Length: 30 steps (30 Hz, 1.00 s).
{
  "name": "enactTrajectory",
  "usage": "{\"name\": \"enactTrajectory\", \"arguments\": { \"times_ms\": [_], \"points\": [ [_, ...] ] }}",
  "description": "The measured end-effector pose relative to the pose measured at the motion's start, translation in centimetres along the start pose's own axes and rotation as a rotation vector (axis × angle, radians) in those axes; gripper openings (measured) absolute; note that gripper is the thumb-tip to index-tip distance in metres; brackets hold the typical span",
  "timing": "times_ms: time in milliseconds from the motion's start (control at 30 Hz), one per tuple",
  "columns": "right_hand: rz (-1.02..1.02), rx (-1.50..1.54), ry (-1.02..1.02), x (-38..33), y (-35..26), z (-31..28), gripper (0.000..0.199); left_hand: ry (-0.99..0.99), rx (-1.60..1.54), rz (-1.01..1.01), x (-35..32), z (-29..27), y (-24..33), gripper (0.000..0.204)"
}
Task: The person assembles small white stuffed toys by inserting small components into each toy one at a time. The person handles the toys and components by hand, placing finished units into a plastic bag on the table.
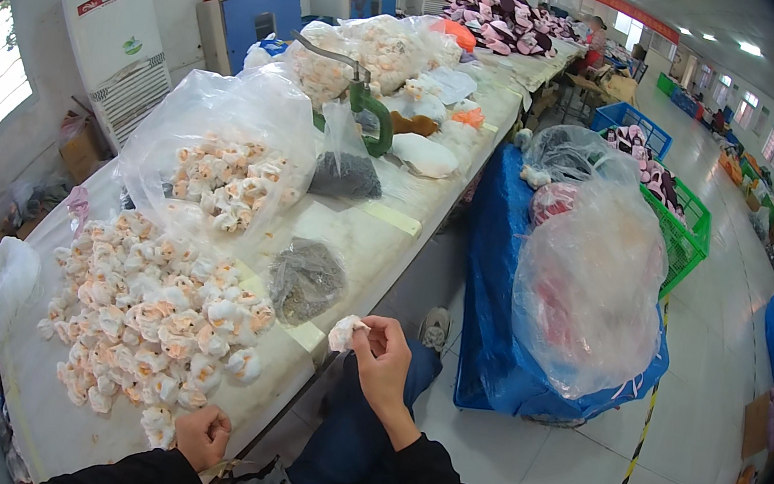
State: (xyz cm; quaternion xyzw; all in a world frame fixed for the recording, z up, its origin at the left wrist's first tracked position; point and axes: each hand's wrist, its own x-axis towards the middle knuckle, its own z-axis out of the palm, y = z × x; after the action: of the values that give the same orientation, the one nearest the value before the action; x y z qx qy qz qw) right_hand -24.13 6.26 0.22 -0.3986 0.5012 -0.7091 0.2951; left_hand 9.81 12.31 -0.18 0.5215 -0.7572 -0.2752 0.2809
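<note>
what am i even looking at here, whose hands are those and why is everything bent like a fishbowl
There is no machine here. The one picture comes from a wide fisheye camera worn on a person's head, looking down at their own hands; that lens bends straight edges near the rim.

The dark-sleeved arms at the bottom are the wearer's. The right hand holds a small white fluffy piece between its fingertips, out past the table's edge. The left hand is curled at the near edge of the long table, touching a heap of white-and-peach fluffy pieces.

Farther along lie a clear bag of more such pieces, two small bags of dark bits, and a green hand press. To the right, on the floor, stands a blue bin with plastic sacks.
</note>
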Motion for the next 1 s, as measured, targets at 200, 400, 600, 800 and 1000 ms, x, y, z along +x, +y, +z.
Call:
{"name": "enactTrajectory", "arguments": {
  "times_ms": [200,400,600,800,1000],
  "points": [
    [0.018,0.071,-0.155,0.3,0.9,3.5,0.017,-0.05,-0.014,-0.04,-0.4,-0.4,0.6,0.008],
    [0.115,0.074,-0.31,1.2,1.4,5.5,0.019,-0.044,0.037,-0.057,0.0,-0.8,2.0,0.005],
    [0.163,-0.045,-0.462,1.7,0.6,5.2,0.018,-0.001,0.089,-0.1,0.0,-0.7,3.3,0.002],
    [0.168,-0.152,-0.577,0.5,-0.5,3.7,0.017,0.192,0.13,-0.119,-0.2,1.2,2.4,0.006],
    [0.189,-0.1,-0.649,-0.4,-3.7,3.0,0.016,0.521,-0.223,-0.303,1.0,5.8,9.4,0.008]
  ]
}}
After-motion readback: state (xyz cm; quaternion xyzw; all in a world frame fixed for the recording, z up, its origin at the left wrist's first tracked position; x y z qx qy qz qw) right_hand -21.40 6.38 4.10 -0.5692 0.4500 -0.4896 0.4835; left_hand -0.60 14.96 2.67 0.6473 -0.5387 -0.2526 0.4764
